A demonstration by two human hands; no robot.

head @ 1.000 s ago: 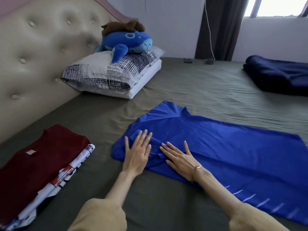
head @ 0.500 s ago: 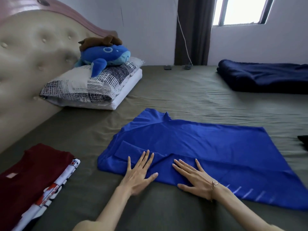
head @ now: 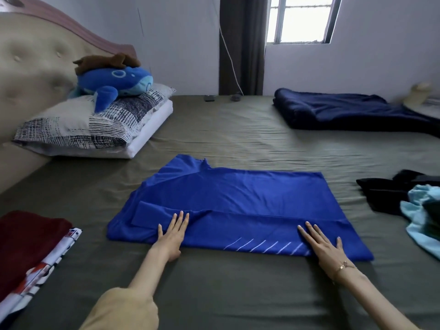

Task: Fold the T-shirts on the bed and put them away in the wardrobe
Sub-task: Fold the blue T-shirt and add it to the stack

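Hands first: our left hand [head: 172,236] and right hand [head: 320,244] lie flat with straight fingers, pressing the near folded edge of the blue T-shirt [head: 238,206]. Bed [head: 238,294], olive sheet: we list the shirt spread at its middle. Navy blanket [head: 345,113], far right. Pillows [head: 95,125], far left, carrying a blue plush [head: 114,83]. Folded maroon T-shirt [head: 26,236], near left, on a printed one [head: 47,265]. Black and light-blue clothes [head: 409,198], right edge.
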